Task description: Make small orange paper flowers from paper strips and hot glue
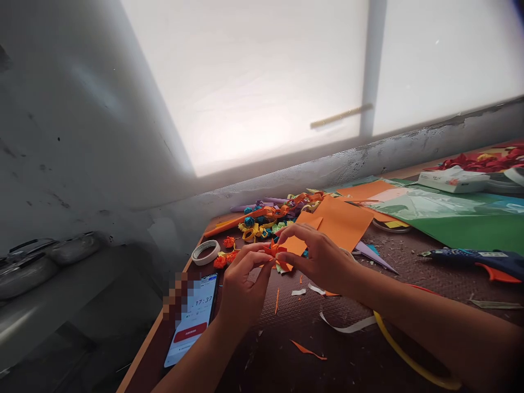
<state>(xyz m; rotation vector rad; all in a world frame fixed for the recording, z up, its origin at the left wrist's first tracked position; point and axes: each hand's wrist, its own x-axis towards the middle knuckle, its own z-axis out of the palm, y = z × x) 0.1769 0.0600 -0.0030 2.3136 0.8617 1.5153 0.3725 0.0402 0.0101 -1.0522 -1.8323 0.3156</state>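
Observation:
Over the near part of the table, my left hand pinches a small folded piece of orange paper between thumb and fingers. My right hand meets it from the other side, with thumb and forefinger closed on the same piece. The fingers cover part of its shape. Just behind and left of my hands lie crumpled orange paper flowers and a roll of tape. Orange paper sheets spread out behind my right hand.
A phone with a lit screen lies at the left edge. Colourful paper curls pile up near the wall. On the right are a dark blue glue gun, green sheets and a white box. Paper scraps and a yellow ring lie in front.

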